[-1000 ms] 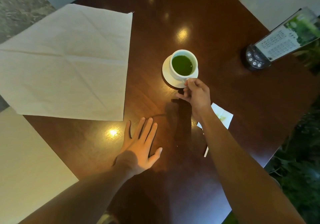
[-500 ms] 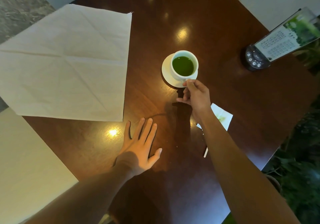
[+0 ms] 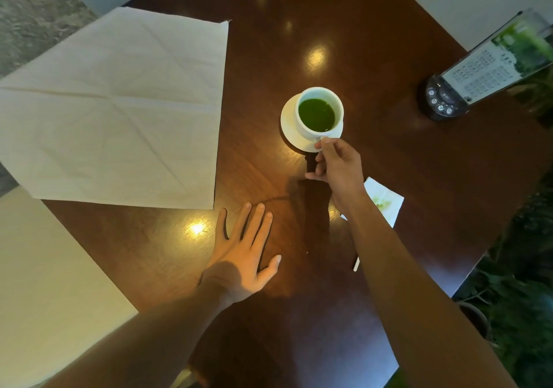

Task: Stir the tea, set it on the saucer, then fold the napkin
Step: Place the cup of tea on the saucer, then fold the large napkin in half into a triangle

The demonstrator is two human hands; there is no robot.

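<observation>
Cup point(image 3: 319, 114): upright on saucer point(image 3: 289, 130), mid-table point(image 3: 374, 163); handle points toward person.
Right hand point(image 3: 338, 167): grip pinches handle.
Left hand point(image 3: 244, 256): flat, fingers straight, on table.
Napkin point(image 3: 116, 109): unfolded, well left.
Menu stand point(image 3: 490, 67): far right.

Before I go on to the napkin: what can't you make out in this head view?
- White cup's handle: hidden by the right hand's fingers; grip unclear.
- Small stained paper: partly under the right forearm.
- Large cream cloth napkin: left corner cut off by the frame edge.
- Menu stand's print: too small to read.
</observation>
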